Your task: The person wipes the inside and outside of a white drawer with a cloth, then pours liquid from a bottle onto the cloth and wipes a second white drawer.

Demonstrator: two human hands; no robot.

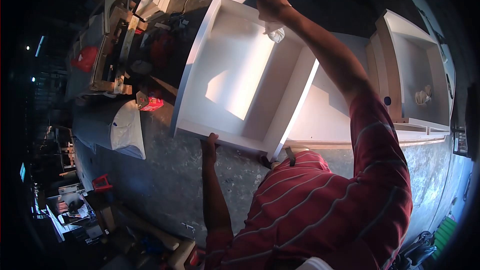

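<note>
A white open box like a drawer is held tilted in front of me, its hollow side facing up and sunlight on its inner panel. My left hand grips its near edge, with the thumb over the rim. At the far edge, my right hand is closed round a white cloth, which hangs down inside the box's corner. Beside the box on the right lies a wide white panel.
At the right stands another white box with a crumpled cloth inside. Wooden frames, a red bag, a red-and-white carton and a wrapped item are at the left. A red stool stands lower left.
</note>
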